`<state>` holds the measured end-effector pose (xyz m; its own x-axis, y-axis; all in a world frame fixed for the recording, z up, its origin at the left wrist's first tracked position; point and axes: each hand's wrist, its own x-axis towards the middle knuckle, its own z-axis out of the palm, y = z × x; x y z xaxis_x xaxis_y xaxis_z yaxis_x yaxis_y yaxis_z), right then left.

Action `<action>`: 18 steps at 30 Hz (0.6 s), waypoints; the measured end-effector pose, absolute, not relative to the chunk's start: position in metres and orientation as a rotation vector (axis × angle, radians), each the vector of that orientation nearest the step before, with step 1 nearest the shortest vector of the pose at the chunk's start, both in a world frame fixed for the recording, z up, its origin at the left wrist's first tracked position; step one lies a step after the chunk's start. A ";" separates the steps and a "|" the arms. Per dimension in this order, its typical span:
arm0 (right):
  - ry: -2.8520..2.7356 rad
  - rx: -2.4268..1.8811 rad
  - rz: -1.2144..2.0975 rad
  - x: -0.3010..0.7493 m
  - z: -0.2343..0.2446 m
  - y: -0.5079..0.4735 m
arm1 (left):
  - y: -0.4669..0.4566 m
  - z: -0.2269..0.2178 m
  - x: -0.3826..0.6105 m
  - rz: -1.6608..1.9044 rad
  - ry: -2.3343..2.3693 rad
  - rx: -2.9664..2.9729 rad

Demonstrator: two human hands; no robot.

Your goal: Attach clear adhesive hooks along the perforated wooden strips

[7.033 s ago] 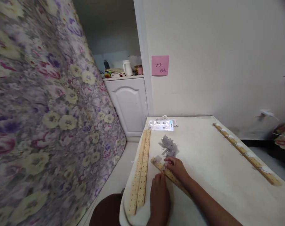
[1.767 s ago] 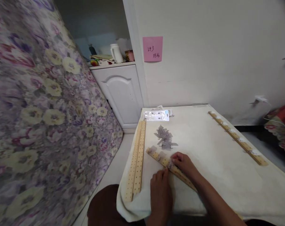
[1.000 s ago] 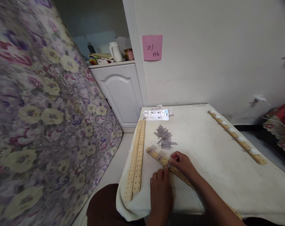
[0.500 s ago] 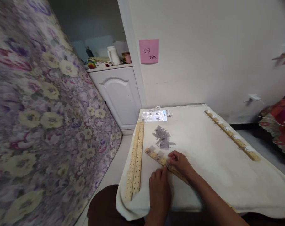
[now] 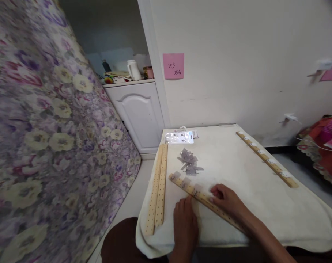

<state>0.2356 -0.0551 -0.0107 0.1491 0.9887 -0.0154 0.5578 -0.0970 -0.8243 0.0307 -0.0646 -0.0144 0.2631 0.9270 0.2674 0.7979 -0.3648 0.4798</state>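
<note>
Lying slantwise on the counter (image 5: 231,168), the perforated strip (image 5: 203,199) bears three translucent hook pieces (image 5: 186,181) toward its far end. The left hand (image 5: 185,223) meets its near edge, grip unclear; the right hand (image 5: 226,200), thumb and forefinger parted, hovers beside it. Farther back, a clear package (image 5: 171,138) contains small metal hooks (image 5: 184,135).

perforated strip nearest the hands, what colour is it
The perforated strip is pale yellow-tan, seen best in the head view.

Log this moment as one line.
left hand: at wooden strip, near edge | right hand: curled close to wooden strip, contact unclear | three fittings: on wooden strip | grey pile: beyond
</note>
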 end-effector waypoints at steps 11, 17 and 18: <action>-1.611 -1.884 0.564 0.217 -0.009 -0.087 | -0.063 -0.020 0.029 0.822 1.558 2.251; -1.571 -1.923 0.514 0.210 -0.011 -0.080 | -0.064 -0.019 0.029 0.811 1.553 2.264; -1.566 -1.930 0.511 0.209 -0.011 -0.077 | -0.064 -0.020 0.029 0.809 1.557 2.271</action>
<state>0.2089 -0.0774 -0.0114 0.2321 0.9701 0.0713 0.7414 -0.1289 -0.6585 0.0290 -0.0639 -0.0197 0.2664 0.9185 0.2922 0.7670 -0.3856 0.5128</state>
